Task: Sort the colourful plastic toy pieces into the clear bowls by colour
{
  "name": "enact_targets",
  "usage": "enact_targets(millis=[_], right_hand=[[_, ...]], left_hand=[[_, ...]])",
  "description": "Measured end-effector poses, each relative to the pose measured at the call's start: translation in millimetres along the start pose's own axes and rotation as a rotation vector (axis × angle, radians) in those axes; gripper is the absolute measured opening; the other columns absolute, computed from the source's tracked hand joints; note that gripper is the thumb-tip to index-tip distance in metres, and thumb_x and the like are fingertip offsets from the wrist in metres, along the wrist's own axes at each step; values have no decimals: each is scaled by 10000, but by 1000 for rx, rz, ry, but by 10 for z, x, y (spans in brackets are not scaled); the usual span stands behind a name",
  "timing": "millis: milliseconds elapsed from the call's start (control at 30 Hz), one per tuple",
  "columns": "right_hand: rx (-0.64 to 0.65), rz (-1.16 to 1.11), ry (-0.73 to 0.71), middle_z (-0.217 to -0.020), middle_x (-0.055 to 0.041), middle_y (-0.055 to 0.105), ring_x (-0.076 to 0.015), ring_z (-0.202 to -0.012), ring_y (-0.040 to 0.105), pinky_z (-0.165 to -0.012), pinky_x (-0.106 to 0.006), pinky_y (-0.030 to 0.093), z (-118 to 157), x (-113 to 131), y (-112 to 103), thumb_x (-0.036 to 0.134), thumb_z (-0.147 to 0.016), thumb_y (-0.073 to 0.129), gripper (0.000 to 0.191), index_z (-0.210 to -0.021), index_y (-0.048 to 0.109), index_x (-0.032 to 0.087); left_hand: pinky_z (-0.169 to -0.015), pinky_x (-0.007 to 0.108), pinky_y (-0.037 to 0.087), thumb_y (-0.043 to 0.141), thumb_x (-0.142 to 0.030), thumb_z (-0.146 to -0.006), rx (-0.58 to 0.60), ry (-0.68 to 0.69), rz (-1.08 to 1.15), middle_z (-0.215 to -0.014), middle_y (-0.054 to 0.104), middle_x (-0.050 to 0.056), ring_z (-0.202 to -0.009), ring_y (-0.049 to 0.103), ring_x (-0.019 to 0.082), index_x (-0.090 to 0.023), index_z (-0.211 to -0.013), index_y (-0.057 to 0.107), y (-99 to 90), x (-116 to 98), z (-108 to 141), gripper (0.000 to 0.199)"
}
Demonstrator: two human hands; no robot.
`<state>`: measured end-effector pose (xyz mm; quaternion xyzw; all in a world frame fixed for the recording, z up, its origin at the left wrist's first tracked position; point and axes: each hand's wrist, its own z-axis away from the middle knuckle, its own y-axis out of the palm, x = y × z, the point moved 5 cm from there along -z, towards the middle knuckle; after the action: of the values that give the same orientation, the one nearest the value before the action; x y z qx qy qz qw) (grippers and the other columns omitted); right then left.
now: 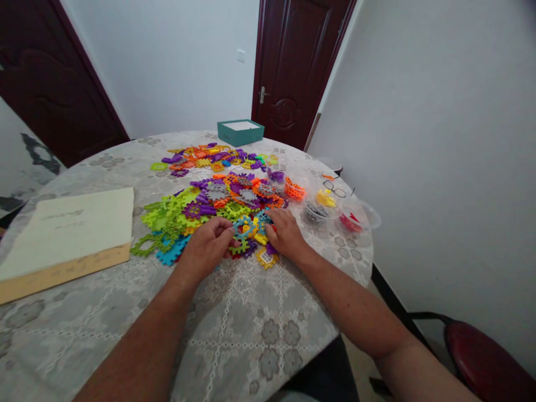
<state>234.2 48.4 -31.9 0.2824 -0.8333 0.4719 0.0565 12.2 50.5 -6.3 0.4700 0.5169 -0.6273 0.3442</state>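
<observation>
My left hand (213, 243) pinches a teal gear piece (243, 228) by its left edge, at the front of a pile of plastic gears. Just to the right, my right hand (285, 230) has its fingers bent over a blue piece (263, 219) at the pile's right front; whether it grips that piece is unclear. Yellow parts (259, 237) lie between the hands. A yellow gear (267, 258) rests below my right hand. Green gears (173, 212) spread to the left, with blue gears (172, 251) in front of them. Grey, orange and purple gears lie behind.
Clear tubs hold orange (294, 190), yellow (325, 197), grey (319, 210) and red parts (350, 221) at the right, near glasses (335, 190). A second gear pile (213, 158) and a green box (240, 134) stand behind. Paper (79, 223) lies left; a chair (481, 357) stands lower right.
</observation>
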Motion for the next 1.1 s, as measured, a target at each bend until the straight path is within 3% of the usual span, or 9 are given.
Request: enact_targets(millis=[167, 467, 700, 800, 900, 1100], right_hand=[[78, 16, 60, -1171, -134, 682, -284, -1137, 568, -1059, -456, 437, 33, -57, 106, 212, -934, 611, 314, -1237, 686, 176], [-40, -260, 133, -921, -22, 675, -199, -900, 611, -847, -325, 473, 1, -28, -180, 176, -865, 619, 100, -949, 653, 219], [-107, -421, 247, -671, 58, 523, -140, -609, 495, -611, -264, 409, 100, 37, -246, 309, -928, 618, 119, -1016, 616, 228], [-167, -452, 165, -808, 16, 615, -148, -681, 561, -660, -278, 472, 126, 148, -277, 284, -947, 605, 101, -1035, 595, 237], [-222, -438, -35, -1029, -59, 664, -189, -911, 643, -801, -329, 537, 120, 316, -332, 219, -948, 592, 59, -1003, 589, 240], [-121, -329, -298, -1132, -91, 646, -213, -1095, 633, -958, -389, 541, 145, 531, -274, 134, -972, 571, 155, -1061, 616, 253]], left_hand=[[-530, 284, 524, 601, -450, -872, -53, -10, -34, -693, 731, 1, -611, 695, 208, -227, -964, 620, -41, -27, 16, 242], [-566, 304, 572, 599, -490, -874, -21, -14, -32, -785, 712, 10, -760, 746, 244, -224, -949, 622, -29, 57, -16, 277], [-565, 294, 563, 607, -480, -870, 1, -19, 35, -799, 716, 18, -808, 764, 255, -231, -913, 603, 2, 92, -10, 253], [-566, 305, 567, 626, -467, -852, -4, -45, 105, -782, 728, 25, -764, 759, 249, -228, -919, 602, 13, 95, 1, 250], [-569, 304, 577, 625, -462, -861, -12, -70, 144, -763, 717, 14, -732, 754, 230, -225, -918, 595, 24, 80, 12, 246], [-618, 319, 600, 629, -486, -879, 48, -86, 223, -803, 722, 19, -742, 748, 213, -217, -925, 598, 70, 49, 30, 275]])
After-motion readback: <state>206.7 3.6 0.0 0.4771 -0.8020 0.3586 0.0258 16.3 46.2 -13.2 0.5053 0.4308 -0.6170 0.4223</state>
